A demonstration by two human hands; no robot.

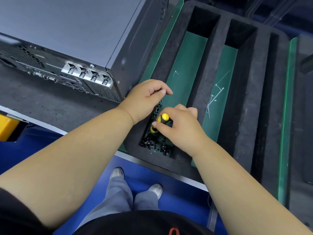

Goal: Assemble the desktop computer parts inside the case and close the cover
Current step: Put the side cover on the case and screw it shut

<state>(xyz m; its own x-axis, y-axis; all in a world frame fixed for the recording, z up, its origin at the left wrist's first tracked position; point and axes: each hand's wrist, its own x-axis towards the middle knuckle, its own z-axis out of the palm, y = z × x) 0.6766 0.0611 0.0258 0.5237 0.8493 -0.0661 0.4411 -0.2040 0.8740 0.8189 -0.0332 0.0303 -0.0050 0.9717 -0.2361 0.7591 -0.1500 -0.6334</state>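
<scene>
A dark grey computer case (71,31) with its cover on lies on the bench at the upper left, its rear ports facing me. To its right stands a black foam tray (223,92) with long compartments. My right hand (179,128) grips a yellow-and-black screwdriver (160,122) over the near end of the left compartment, where several small black screws (152,145) lie. My left hand (145,99) hovers just above the same compartment, fingers loosely curled, thumb and fingertips close together; whether it pinches a screw I cannot tell.
White cable ties (215,97) lie in the middle compartment. A green mat (286,116) runs under the tray. A yellow object (6,126) sits at the left edge. Blue floor and my shoes (135,180) show below the bench edge.
</scene>
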